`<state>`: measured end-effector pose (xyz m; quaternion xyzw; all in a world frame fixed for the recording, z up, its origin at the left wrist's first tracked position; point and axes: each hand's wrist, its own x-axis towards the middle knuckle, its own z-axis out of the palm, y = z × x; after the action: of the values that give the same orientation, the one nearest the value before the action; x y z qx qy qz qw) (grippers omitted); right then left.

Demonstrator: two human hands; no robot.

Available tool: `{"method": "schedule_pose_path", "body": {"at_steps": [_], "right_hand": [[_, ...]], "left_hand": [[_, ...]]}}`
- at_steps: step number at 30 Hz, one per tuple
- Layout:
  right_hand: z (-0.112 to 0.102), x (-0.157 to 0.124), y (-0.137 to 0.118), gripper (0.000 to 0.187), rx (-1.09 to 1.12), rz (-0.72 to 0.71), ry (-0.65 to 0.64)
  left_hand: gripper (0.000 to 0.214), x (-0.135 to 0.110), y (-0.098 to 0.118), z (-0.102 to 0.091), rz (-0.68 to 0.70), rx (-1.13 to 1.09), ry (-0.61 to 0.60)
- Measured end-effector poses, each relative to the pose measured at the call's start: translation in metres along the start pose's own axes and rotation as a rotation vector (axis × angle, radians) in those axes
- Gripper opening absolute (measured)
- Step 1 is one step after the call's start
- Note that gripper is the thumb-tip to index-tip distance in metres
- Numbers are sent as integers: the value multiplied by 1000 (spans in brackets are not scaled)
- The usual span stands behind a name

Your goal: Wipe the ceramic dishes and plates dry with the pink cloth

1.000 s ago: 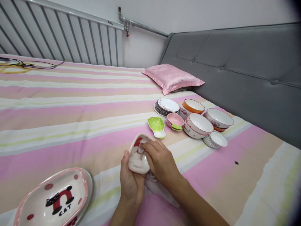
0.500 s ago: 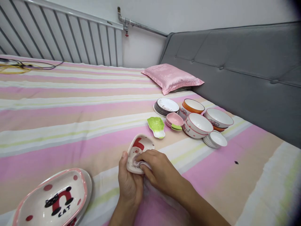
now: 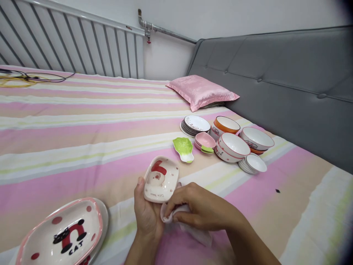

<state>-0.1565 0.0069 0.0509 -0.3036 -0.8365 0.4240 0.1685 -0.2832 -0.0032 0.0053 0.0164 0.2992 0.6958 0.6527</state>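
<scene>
Above a pink-striped fabric bedsheet (image 3: 91, 162), your left hand (image 3: 149, 215) clamps its fingers on a small, rounded white ceramic dish (image 3: 165, 184), likely light, stiff, slick and breakable, best gripped by opposite rims, while your right hand (image 3: 197, 206) pinches a crumpled white cloth (image 3: 193, 232).

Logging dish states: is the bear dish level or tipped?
Tipped: the bear dish in the left hand has its printed inside facing the camera.

There are three large-bowl stacks (image 3: 233, 147), one bear dish (image 3: 161, 180), one cloth (image 3: 197, 234) and one pillow (image 3: 202, 90).
</scene>
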Motion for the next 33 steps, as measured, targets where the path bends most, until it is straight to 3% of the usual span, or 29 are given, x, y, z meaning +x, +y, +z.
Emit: {"method": "schedule_pose_path", "body": {"at_steps": [3, 6, 9, 12, 15, 19, 24, 33], "right_hand": [[-5, -2, -2, 28, 18, 21, 80], [-7, 0, 0, 24, -23, 49, 418], [-2, 6, 6, 22, -157, 2, 781], [8, 13, 13, 24, -279, -76, 932], [19, 20, 20, 24, -404, -70, 930], [29, 25, 27, 24, -529, -2, 876], [30, 26, 28, 23, -477, 22, 813], [28, 22, 17, 21, -352, -31, 481]], "left_hand": [[43, 2, 1, 0, 36, -18, 7], [41, 3, 0, 1, 35, -52, -6], [42, 3, -1, 0, -55, -93, -39], [43, 0, -5, 0, -191, -157, -111], [44, -3, -10, 0, -291, -216, -148], [41, -6, -14, 1, -362, -244, -109], [39, -7, -13, 2, -396, -245, -99], [38, -6, -11, -1, -353, -142, -98]]}}
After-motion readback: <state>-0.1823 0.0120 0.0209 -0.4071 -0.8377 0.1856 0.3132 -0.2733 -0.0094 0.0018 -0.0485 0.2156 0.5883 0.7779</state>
